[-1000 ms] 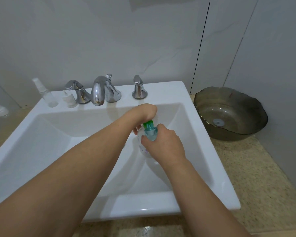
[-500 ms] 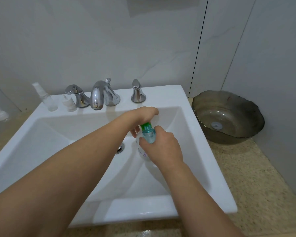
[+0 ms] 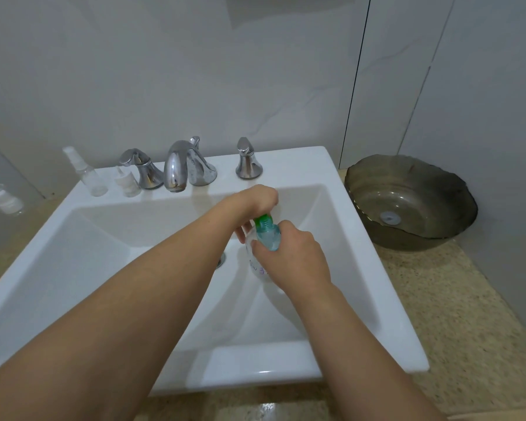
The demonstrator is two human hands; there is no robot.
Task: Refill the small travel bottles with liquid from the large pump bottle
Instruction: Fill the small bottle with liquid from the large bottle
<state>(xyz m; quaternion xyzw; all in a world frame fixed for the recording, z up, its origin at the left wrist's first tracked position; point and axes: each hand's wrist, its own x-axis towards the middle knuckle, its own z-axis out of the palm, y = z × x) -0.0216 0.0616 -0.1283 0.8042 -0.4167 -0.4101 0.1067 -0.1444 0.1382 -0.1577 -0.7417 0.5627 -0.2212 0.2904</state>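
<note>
Over the white sink (image 3: 340, 165), my right hand (image 3: 292, 259) grips the body of the large clear bottle (image 3: 268, 237), which holds pale blue liquid. My left hand (image 3: 252, 203) is closed over its green top (image 3: 263, 221), hiding most of it. Two small clear travel bottles stand on the sink's back ledge at the left: a taller spray bottle (image 3: 87, 173) and a shorter bottle (image 3: 127, 183) beside the left tap handle. A third small clear container (image 3: 5, 199) sits further left on the counter.
A chrome faucet (image 3: 179, 168) with two handles (image 3: 142, 170) (image 3: 248, 161) lines the sink's back. The drain (image 3: 220, 259) shows beneath my left forearm. A dark glass bowl (image 3: 407, 205) rests on the speckled counter (image 3: 468, 314) at right. Tiled wall rises behind.
Both hands stay on the bottle over the sink. The view has shifted slightly; my left hand's grip on the green top looks nearly the same.
</note>
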